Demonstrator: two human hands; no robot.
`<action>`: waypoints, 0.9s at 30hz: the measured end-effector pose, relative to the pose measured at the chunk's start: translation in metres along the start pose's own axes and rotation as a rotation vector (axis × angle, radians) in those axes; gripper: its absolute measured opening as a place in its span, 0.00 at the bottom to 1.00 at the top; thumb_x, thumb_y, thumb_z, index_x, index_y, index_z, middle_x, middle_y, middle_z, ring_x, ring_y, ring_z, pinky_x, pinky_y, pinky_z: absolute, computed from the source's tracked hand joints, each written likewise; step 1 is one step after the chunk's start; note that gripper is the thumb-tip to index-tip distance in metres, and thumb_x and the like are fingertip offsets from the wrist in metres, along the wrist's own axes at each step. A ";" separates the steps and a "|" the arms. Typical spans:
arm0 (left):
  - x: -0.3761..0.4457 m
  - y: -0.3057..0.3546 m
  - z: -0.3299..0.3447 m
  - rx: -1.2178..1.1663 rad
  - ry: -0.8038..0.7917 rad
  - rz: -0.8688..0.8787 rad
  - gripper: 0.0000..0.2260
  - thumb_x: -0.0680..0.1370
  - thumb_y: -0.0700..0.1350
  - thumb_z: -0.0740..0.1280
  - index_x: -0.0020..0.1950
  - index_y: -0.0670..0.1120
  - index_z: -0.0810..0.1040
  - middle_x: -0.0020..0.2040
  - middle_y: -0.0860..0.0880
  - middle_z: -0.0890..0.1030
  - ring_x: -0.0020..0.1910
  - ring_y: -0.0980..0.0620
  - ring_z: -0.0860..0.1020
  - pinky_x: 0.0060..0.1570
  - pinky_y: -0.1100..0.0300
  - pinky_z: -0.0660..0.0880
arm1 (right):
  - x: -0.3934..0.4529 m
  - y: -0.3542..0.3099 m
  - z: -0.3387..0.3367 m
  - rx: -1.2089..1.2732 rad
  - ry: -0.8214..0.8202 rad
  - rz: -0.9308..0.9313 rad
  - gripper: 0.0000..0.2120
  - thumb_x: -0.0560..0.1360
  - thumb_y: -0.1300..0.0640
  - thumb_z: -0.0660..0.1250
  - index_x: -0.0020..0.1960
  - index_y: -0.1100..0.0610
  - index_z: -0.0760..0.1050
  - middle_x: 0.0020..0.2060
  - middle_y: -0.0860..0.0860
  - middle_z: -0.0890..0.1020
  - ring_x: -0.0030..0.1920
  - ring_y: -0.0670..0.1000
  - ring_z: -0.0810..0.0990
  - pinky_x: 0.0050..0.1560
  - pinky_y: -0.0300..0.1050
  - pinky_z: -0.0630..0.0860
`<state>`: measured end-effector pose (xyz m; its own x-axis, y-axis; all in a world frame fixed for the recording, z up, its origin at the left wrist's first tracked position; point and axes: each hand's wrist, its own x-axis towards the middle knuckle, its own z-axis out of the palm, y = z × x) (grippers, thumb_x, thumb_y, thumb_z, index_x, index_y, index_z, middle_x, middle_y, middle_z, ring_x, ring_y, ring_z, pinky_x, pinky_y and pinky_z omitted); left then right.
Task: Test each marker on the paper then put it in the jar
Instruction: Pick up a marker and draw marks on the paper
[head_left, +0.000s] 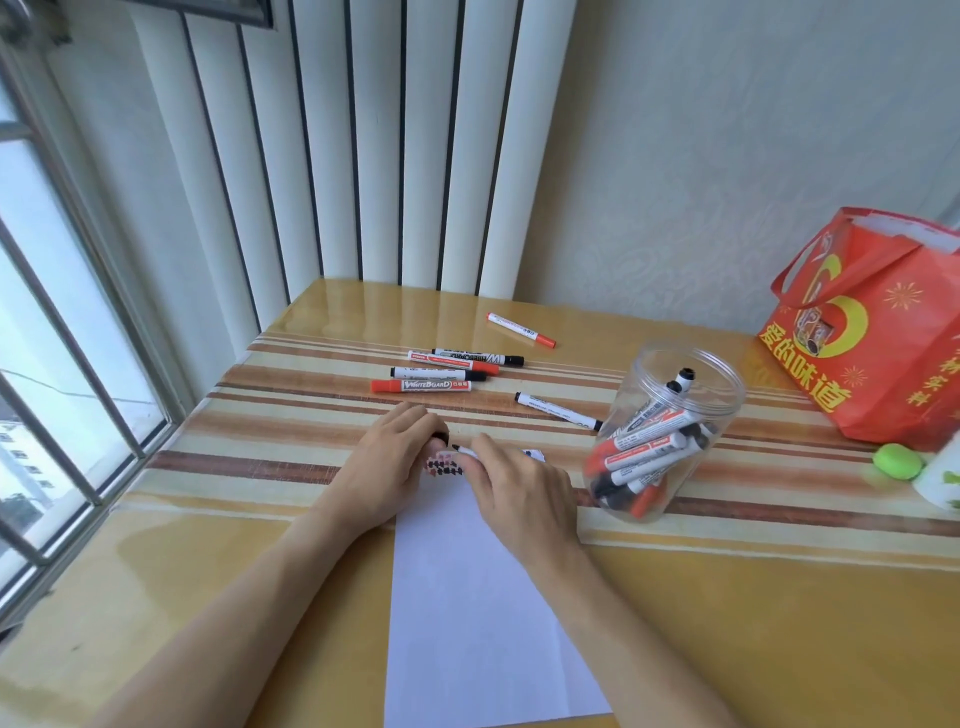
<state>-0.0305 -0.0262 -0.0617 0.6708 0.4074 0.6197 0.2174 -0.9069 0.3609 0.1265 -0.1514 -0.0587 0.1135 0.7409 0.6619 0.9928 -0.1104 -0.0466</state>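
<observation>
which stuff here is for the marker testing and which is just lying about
For the job:
paper
marker in right hand
black cap in left hand
loose markers
jar

Lying about:
red bag
green object

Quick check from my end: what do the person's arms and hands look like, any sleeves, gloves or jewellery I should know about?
Both forearms are bare right up to the bottom edge of the picture; no sleeves show. The left hand and right hand wear no gloves, and I see no rings, watch or bracelet on the sides that face the camera. No markings or bandages show. The fingernails are too small to judge.
</observation>
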 end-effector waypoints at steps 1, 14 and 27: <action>0.000 -0.001 0.001 0.010 0.023 -0.017 0.12 0.85 0.47 0.56 0.50 0.44 0.75 0.44 0.52 0.75 0.43 0.50 0.70 0.45 0.56 0.69 | 0.001 0.001 -0.003 0.038 0.005 0.018 0.20 0.86 0.40 0.54 0.47 0.50 0.77 0.33 0.47 0.78 0.31 0.55 0.78 0.31 0.43 0.63; -0.001 -0.023 0.019 0.179 -0.047 -0.412 0.06 0.80 0.48 0.67 0.56 0.53 0.78 0.57 0.55 0.75 0.59 0.50 0.72 0.55 0.54 0.63 | 0.023 0.028 -0.029 1.572 -0.162 0.684 0.17 0.83 0.71 0.55 0.62 0.59 0.79 0.53 0.61 0.84 0.53 0.57 0.84 0.60 0.54 0.80; 0.000 -0.020 0.018 0.180 -0.114 -0.414 0.14 0.80 0.54 0.66 0.65 0.55 0.76 0.63 0.56 0.74 0.64 0.52 0.70 0.61 0.53 0.61 | 0.020 0.030 -0.021 1.194 -0.303 0.760 0.05 0.77 0.56 0.70 0.52 0.54 0.77 0.37 0.60 0.83 0.32 0.54 0.78 0.26 0.42 0.67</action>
<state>-0.0224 -0.0097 -0.0813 0.5729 0.7339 0.3648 0.5963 -0.6786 0.4288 0.1575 -0.1538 -0.0306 0.4710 0.8819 0.0197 0.1120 -0.0377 -0.9930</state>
